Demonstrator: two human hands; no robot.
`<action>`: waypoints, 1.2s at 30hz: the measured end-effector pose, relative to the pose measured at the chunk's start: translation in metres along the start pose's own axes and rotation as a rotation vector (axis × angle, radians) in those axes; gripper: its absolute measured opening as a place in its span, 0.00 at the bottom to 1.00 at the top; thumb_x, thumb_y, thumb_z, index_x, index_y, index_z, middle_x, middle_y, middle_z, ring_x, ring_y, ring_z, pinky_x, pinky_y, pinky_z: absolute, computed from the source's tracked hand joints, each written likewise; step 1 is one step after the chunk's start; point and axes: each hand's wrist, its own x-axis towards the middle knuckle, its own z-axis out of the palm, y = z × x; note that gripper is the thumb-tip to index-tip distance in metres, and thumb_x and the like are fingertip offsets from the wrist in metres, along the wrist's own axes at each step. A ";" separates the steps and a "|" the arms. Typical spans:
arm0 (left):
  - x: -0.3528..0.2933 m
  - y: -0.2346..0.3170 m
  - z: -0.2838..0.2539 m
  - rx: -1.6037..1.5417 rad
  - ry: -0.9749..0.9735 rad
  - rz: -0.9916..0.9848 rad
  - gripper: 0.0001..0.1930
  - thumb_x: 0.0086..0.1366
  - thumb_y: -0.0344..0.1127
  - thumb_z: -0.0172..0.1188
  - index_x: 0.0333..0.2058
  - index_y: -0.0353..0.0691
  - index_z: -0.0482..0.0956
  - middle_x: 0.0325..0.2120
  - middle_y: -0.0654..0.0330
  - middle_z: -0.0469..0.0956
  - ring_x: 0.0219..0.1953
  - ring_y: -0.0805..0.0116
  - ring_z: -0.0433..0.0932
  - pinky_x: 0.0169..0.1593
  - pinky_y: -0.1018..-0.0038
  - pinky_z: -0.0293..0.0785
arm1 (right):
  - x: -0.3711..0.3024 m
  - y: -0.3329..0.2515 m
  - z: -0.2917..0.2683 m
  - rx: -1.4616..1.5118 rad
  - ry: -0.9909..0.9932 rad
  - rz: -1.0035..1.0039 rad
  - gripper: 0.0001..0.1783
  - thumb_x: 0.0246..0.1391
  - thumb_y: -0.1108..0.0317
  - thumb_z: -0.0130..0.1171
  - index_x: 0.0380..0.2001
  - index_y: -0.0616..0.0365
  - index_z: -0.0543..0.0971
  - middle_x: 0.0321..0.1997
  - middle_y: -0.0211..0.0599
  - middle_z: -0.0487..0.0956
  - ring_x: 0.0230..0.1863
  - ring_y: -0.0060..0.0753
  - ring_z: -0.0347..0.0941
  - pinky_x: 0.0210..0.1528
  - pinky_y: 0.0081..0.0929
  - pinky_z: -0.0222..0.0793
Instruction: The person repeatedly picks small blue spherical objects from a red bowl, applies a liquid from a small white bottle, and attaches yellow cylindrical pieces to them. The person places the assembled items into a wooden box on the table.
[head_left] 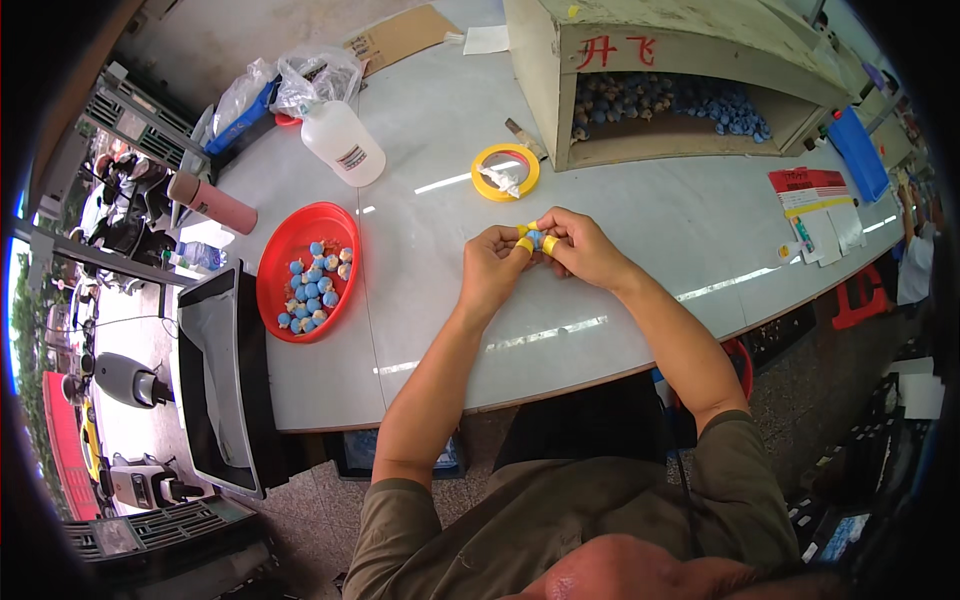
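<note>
Above the middle of the grey table (430, 260), my two hands meet at a small blue piece (536, 239). My left hand (492, 262) pinches it from the left, and my right hand (585, 250) grips it from the right. Yellow coverings wrap some of my fingertips. Most of the piece is hidden by the fingers, so its full shape cannot be made out. Left of my hands, a red round tray (268, 300) holds several small blue balls (312, 290) with pale, whitish parts.
Beyond my hands lies a yellow tape roll (477, 178) with white scraps in it. A white plastic bottle (335, 140) and pink flask (215, 204) stand left. A cabinet (690, 40) at the back holds many blue pieces. A black bin (262, 400) adjoins the left edge.
</note>
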 end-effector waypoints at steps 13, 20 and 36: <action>0.000 -0.003 0.003 -0.020 0.007 0.030 0.10 0.69 0.25 0.58 0.44 0.22 0.75 0.38 0.48 0.83 0.38 0.63 0.87 0.44 0.74 0.85 | 0.002 0.000 -0.004 0.005 -0.033 -0.001 0.10 0.64 0.80 0.52 0.48 0.66 0.75 0.31 0.32 0.79 0.23 0.18 0.71 0.25 0.20 0.68; -0.001 0.004 0.005 -0.012 -0.015 0.004 0.13 0.71 0.25 0.56 0.48 0.20 0.74 0.40 0.49 0.84 0.40 0.64 0.87 0.45 0.75 0.84 | 0.002 -0.003 -0.006 -0.018 -0.007 0.006 0.12 0.64 0.80 0.52 0.50 0.66 0.75 0.32 0.31 0.78 0.24 0.17 0.71 0.25 0.19 0.69; 0.005 -0.006 -0.003 0.008 -0.090 0.019 0.12 0.68 0.20 0.55 0.48 0.19 0.74 0.41 0.47 0.83 0.43 0.62 0.87 0.48 0.74 0.84 | 0.005 0.004 -0.013 -0.034 -0.071 -0.018 0.10 0.64 0.79 0.53 0.48 0.67 0.75 0.31 0.30 0.77 0.23 0.17 0.70 0.25 0.19 0.67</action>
